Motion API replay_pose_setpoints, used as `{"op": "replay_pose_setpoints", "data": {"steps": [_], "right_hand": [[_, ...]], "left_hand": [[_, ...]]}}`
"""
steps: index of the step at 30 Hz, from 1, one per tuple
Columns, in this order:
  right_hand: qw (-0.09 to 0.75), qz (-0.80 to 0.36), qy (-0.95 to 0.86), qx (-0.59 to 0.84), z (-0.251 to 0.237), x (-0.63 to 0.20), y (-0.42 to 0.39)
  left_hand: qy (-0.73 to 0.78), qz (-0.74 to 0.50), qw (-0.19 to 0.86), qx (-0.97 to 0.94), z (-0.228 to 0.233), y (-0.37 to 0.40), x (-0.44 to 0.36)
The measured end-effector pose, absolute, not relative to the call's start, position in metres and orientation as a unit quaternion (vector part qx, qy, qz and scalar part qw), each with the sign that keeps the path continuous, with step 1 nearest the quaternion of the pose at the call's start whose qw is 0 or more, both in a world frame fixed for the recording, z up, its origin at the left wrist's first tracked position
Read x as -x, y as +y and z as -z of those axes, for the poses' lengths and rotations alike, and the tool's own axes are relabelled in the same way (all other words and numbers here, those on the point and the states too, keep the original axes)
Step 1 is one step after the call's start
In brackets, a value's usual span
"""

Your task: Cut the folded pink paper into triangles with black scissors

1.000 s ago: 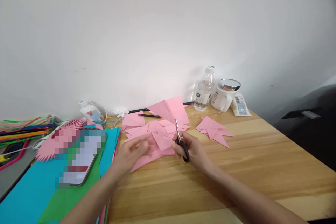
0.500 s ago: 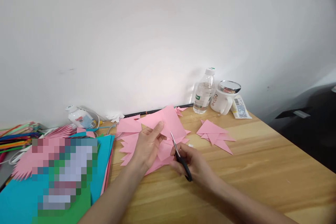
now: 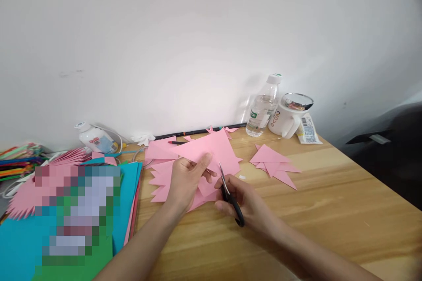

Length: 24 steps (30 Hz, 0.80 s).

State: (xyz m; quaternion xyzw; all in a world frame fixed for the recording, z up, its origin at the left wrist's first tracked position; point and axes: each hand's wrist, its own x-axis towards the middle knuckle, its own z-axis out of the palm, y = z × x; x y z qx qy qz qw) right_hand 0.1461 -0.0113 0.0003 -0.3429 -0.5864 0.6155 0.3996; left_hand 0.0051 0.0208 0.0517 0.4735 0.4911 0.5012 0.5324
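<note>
Cutting looks the step in hand: our left hand (image 3: 186, 180) pinches a folded pink paper sheet (image 3: 211, 151) above the wooden tabletop (image 3: 329, 210), our right hand (image 3: 242, 202) grips black-handled scissors (image 3: 231, 195) at its near edge, needing steady paper.

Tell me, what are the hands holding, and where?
Left hand pinches the pink paper at its near edge; right hand grips the scissors by the black handles.

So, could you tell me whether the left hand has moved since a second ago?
Yes. The left hand has gone from hovering open beside the pink pile to pinching the pink sheet, farther from the wooden table's near edge.
</note>
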Motion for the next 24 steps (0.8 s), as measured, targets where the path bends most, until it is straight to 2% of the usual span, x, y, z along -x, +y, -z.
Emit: {"op": "replay_pose_setpoints", "data": {"steps": [7,11,24], "right_hand": [[0.402,-0.631,-0.572,0.337,0.0004,-0.1479,-0.0099],[0.401,-0.633,-0.570,0.336,-0.0010,-0.1480,-0.0102],[0.406,-0.627,-0.583,0.318,0.0068,-0.1488,-0.0093]], "left_hand": [[0.479,-0.437,0.541,-0.535,-0.0509,0.0202,-0.0038],[0.505,-0.427,0.522,-0.539,-0.0498,0.0209,-0.0046],[0.488,-0.412,0.551,-0.537,-0.0478,0.0196,-0.0055]]}}
